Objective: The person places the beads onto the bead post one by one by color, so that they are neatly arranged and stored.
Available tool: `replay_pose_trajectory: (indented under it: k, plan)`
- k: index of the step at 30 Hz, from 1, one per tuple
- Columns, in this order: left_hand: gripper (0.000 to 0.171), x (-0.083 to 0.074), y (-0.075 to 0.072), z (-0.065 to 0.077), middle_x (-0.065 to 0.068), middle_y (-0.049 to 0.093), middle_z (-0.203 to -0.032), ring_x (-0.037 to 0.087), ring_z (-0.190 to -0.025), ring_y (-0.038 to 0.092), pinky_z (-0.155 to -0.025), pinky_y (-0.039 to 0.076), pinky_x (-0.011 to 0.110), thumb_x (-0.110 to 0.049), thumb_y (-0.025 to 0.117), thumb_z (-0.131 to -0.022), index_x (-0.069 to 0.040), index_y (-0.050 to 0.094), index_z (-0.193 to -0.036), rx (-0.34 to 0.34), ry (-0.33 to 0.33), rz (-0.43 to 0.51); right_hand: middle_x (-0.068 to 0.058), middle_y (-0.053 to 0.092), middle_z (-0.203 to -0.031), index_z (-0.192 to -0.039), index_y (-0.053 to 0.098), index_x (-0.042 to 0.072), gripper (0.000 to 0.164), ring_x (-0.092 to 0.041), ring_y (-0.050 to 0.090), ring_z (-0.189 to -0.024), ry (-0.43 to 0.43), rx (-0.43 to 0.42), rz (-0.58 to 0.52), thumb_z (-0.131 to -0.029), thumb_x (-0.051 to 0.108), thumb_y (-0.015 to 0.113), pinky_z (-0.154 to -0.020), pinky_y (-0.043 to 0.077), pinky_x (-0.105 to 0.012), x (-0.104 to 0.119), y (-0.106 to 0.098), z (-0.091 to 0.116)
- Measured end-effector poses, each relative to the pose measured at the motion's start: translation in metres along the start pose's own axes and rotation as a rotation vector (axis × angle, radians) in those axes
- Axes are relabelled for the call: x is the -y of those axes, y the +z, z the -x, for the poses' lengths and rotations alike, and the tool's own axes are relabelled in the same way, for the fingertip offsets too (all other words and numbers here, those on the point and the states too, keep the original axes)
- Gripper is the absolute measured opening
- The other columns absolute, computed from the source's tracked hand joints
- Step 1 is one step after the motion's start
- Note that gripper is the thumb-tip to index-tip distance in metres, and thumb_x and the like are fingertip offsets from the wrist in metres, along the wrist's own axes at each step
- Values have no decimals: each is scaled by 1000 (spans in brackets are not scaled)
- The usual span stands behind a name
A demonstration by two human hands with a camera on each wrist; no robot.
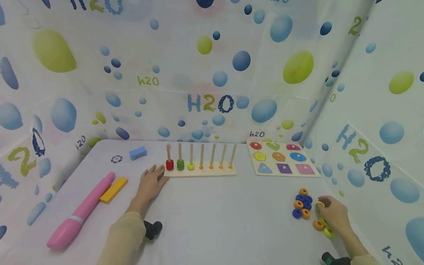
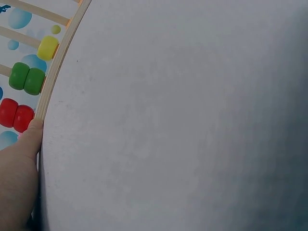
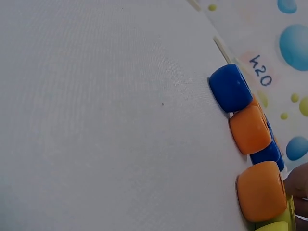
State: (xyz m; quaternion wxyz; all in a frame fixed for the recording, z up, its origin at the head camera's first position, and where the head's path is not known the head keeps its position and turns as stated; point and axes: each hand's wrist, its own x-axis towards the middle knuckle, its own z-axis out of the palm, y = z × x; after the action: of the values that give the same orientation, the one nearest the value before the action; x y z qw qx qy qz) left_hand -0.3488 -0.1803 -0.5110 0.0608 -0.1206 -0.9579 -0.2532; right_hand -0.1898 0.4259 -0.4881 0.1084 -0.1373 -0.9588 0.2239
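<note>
At the left end of a wooden peg stacker, my left hand rests with its fingers extended. Its thumb touches the base edge beside the red beads. Two red, two green and one yellow bead sit on the stacker's left pegs; the other pegs are bare. Over on the right, my right hand pinches a yellow bead between thumb and fingers. More yellow beads and an orange bead lie below that hand. Blue and orange beads cluster just left of it.
A shape puzzle board lies at the back right. On the left are a pink baton-like object, a yellow block and a blue block. A patterned sheet hangs behind and at the sides.
</note>
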Motion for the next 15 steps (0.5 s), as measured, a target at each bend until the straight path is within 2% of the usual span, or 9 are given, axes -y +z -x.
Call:
replay_pose_trajectory:
  k: [4,8,12,15]
  plan:
    - [56,2,-1,2,20,42,-142,43,-136,22,-110,9,60,-31,59,-93,2,46,-137,1,-4,4,-30,61,-101,-110,56,-10,29,-42,57,-92,-12,-28,5,-88,9,59,-76,48,-53,5,3,-4]
    - [56,2,-1,3,19,42,-142,43,-136,23,-110,10,60,-32,59,-93,1,46,-137,-1,-9,5,-30,61,-101,-110,56,-9,28,-43,58,-91,-50,-94,5,-89,8,59,-75,49,-53,13,6,-8]
    - [57,1,-2,3,18,43,-142,42,-137,23,-110,9,60,-33,59,-93,0,46,-137,-4,-9,14,-30,61,-105,-113,56,-8,28,-43,58,-93,-100,-150,-25,-91,9,58,-77,49,-54,24,7,-13]
    - [57,1,-2,3,18,43,-142,42,-136,24,-110,10,60,-33,59,-93,1,46,-137,-5,2,5,-29,59,-111,-116,55,-7,29,-42,57,-96,-110,-160,-68,-93,10,55,-79,50,-53,34,10,-18]
